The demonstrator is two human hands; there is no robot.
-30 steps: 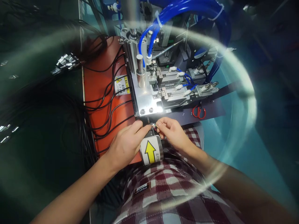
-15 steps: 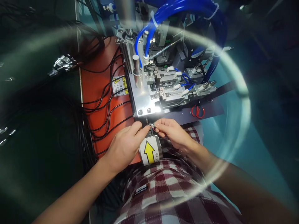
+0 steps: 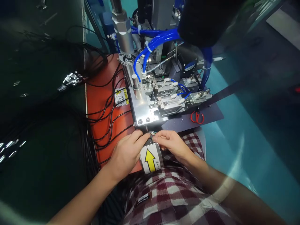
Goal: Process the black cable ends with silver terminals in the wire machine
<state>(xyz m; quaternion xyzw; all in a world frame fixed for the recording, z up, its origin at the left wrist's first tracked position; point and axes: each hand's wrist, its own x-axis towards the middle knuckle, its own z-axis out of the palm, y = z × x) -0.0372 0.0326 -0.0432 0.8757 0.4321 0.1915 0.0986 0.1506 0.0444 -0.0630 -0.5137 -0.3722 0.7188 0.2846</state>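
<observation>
My left hand (image 3: 127, 153) is closed, its thumb and index finger pinched at a small metal connector (image 3: 152, 133) just in front of the machine's silver plate (image 3: 142, 109). From the other side my right hand (image 3: 172, 143) meets it, fingers pressed together at the connector's lower right. The fingertips hide part of the small piece. Directly below the hands is a white label with a yellow arrow (image 3: 150, 160) on a rounded part.
Black cables (image 3: 110, 125) cross the orange-red surface (image 3: 100, 93) at the left. Red-handled scissors (image 3: 197, 117) lie on the machine's right edge. Blue air hoses (image 3: 161, 36) arch above the cylinders. Shiny metal connectors (image 3: 71, 79) lie bundled on the dark left table.
The view has shifted, so the machine and hands sit lower in the picture. My right fingertips have moved slightly down and left against the small connector, which now shows more.
</observation>
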